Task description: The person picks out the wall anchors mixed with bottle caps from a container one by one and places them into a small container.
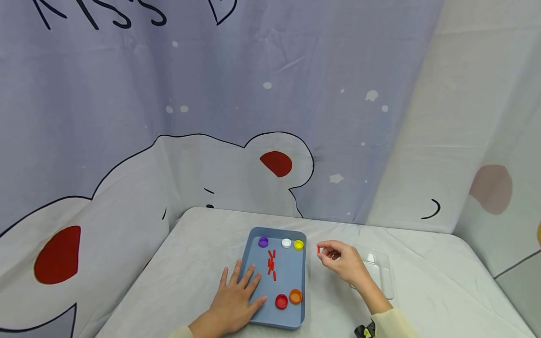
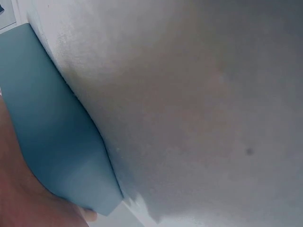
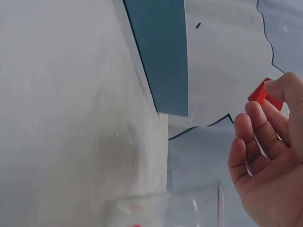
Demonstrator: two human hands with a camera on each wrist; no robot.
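Note:
My right hand (image 1: 344,263) is raised to the right of the blue-grey tray (image 1: 289,314). Thumb and fingertips pinch a small red stick (image 1: 319,250), which stands nearly upright; the right wrist view shows that red stick (image 3: 262,94) between thumb and index finger. Spread flat, my left hand (image 1: 232,300) rests over the tray's left edge with straight fingers. Several red sticks (image 1: 271,265) lie loosely in the tray's middle. Round caps sit in it: purple (image 1: 263,242), white (image 1: 286,243) and yellow (image 1: 298,245) at the back, red (image 1: 281,301) and orange (image 1: 295,296) in front.
A clear plastic container (image 1: 385,277) stands right of the tray, partly behind my right forearm. Beside the right sleeve is a small black object (image 1: 364,330). A white cloth (image 1: 203,249) covers the table, and a printed curtain (image 1: 236,84) hangs behind.

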